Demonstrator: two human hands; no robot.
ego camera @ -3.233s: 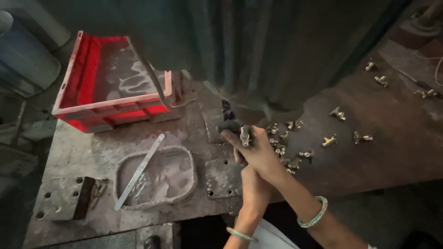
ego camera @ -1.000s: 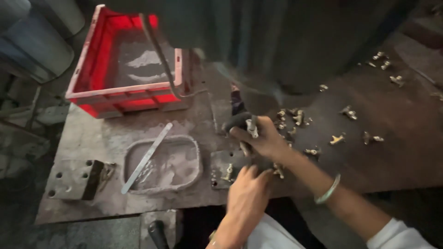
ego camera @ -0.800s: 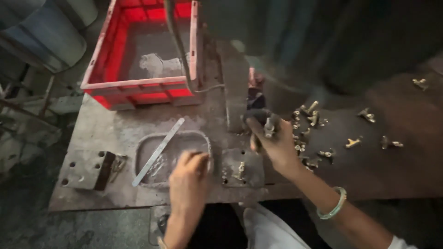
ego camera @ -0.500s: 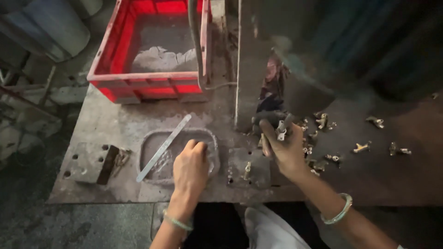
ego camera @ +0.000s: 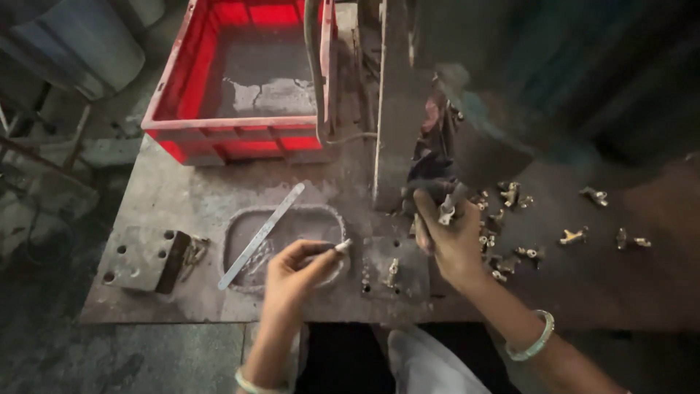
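Right hand (ego camera: 453,241) closes around a small brass fitting (ego camera: 445,211), holding it up against the dark metal jig (ego camera: 430,186) at the foot of the press column (ego camera: 394,109), seemingly so the part sits square under the tool. Left hand (ego camera: 292,273) pinches a thin pale stick (ego camera: 337,248) between thumb and fingertips, poised over the shallow grey tray (ego camera: 240,226) sunk in the worktop (ego camera: 175,197), where a flat metal strip (ego camera: 262,235) leans across the rim. More brass fittings (ego camera: 510,226) lie scattered on the worktop close to the right wrist, within easy reach. Behind, a red plastic crate (ego camera: 233,135) holds only a grey, dusty residue.
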